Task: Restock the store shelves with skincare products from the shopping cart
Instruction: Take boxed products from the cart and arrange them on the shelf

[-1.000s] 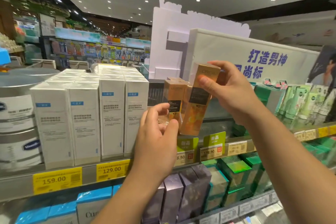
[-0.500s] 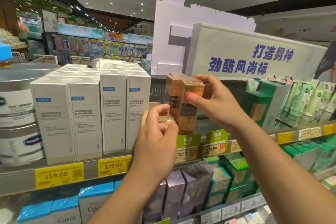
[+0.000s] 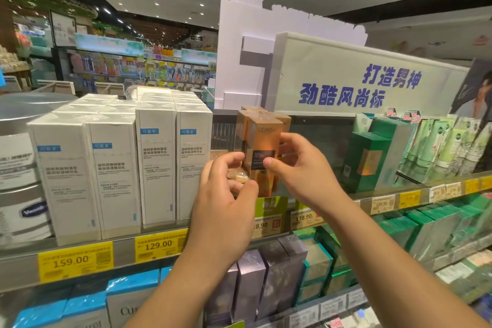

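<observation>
An orange L'Oreal box (image 3: pixel 262 138) stands upright on the top shelf (image 3: pixel 125 250), in front of more orange boxes (image 3: pixel 253 109) of the same kind. My right hand (image 3: pixel 306 173) grips it, thumb on the dark front label and fingers round its right side. Just left of the box, my left hand (image 3: pixel 223 210) holds a small gold-wrapped item (image 3: pixel 237 176) in its curled fingers; most of that item is hidden by the fingers. The shopping cart is out of view.
Tall white boxes (image 3: pixel 157 162) fill the shelf to the left, beside silver Vaseline tins (image 3: pixel 18 194). Green boxes (image 3: pixel 370 160) and green tubes (image 3: pixel 447 141) stand to the right. Purple boxes (image 3: pixel 266 274) sit on the shelf below. A white sign (image 3: pixel 359 82) rises behind.
My right hand has brought the orange box down from a raised, tilted hold to upright at the shelf front. My left hand has stayed beside it with the small gold item.
</observation>
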Demonstrator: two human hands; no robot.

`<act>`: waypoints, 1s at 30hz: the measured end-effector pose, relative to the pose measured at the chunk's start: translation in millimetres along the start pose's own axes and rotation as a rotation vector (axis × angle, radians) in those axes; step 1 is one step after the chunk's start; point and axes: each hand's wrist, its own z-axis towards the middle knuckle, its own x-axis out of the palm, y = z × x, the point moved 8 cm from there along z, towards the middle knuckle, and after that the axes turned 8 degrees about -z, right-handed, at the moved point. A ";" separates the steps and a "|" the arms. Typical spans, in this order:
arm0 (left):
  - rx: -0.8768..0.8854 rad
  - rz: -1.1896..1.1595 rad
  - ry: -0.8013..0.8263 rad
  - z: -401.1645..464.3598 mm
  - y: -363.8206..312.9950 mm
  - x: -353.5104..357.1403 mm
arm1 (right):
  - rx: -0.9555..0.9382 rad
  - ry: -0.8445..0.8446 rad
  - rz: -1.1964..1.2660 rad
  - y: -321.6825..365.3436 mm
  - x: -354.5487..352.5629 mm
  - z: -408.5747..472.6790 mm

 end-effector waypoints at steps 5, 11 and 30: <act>-0.002 -0.003 0.008 -0.4 -0.9 0.8 | 0.076 0.057 -0.074 -18.7 8.9 -7.1; 0.001 0.016 0.008 -1.2 -0.3 2.5 | 0.147 0.188 -0.115 -30.4 22.3 -7.5; 0.033 0.008 0.058 -9.9 -3.9 16.2 | 0.147 0.121 0.039 -30.6 6.1 -13.9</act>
